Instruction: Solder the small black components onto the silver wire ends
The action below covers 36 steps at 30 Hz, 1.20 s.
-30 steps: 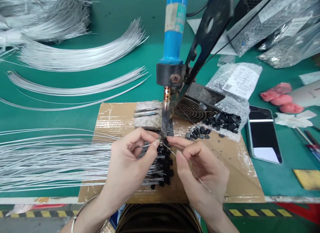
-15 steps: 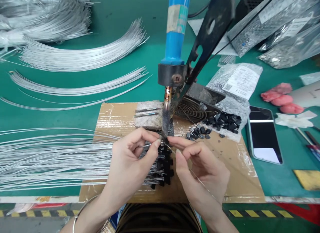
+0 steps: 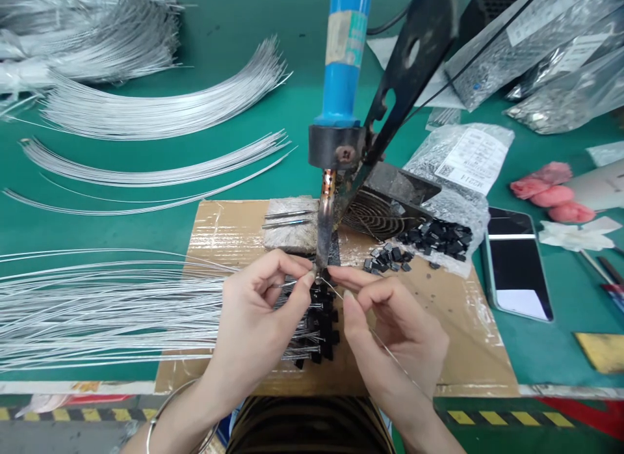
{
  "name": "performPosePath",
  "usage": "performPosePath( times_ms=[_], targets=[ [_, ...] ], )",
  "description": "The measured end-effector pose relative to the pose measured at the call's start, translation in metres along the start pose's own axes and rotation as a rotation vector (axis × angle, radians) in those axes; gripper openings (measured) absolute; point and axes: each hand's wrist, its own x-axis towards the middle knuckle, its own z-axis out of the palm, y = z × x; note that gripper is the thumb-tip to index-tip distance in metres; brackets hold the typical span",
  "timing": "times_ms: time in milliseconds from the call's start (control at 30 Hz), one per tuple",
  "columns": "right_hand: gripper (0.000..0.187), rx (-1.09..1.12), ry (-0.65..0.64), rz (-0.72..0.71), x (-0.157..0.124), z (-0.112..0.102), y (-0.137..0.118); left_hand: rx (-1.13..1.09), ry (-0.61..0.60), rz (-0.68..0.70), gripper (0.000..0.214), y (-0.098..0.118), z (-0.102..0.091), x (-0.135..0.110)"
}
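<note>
A blue-handled soldering iron [image 3: 340,83] points downward in a black metal bracket [image 3: 414,57]. Right below its tip, my left hand [image 3: 266,311] pinches the end of a thin wire between thumb and forefinger; a small shiny piece at the fingertips is too small to make out. My right hand [image 3: 394,330] holds a thin strand of solder wire [image 3: 390,353] between thumb and fingers, its end meeting that spot under the tip. Under my hands lies a row of black connectors [image 3: 319,337] with grey wires [image 3: 121,311] running off to the left.
Cardboard [image 3: 468,337] covers the bench front. Loose black housings [image 3: 390,257] lie by a plastic bag [image 3: 463,158]. A phone [image 3: 517,265] rests at right. Wire bundles [image 3: 160,106] lie at upper left. A pad with metal tips [image 3: 291,236] sits beside the iron.
Almost nothing differs. Both hands stay at the iron's tip with the wire and the solder; the whole view has shifted very slightly.
</note>
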Motion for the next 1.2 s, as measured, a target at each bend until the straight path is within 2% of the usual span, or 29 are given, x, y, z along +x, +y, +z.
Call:
performPosePath(
  times_ms=[900, 1200],
  targets=[
    [0.020, -0.021, 0.009, -0.046, -0.0011, 0.0017, -0.0004, 0.007, 0.031, 0.055, 0.016, -0.0004, 0.0000, -0.0046],
    [0.020, -0.074, 0.019, -0.064, -0.0007, 0.0032, 0.0007, 0.049, -0.019, 0.045, 0.017, -0.0018, -0.0015, -0.0024]
  ],
)
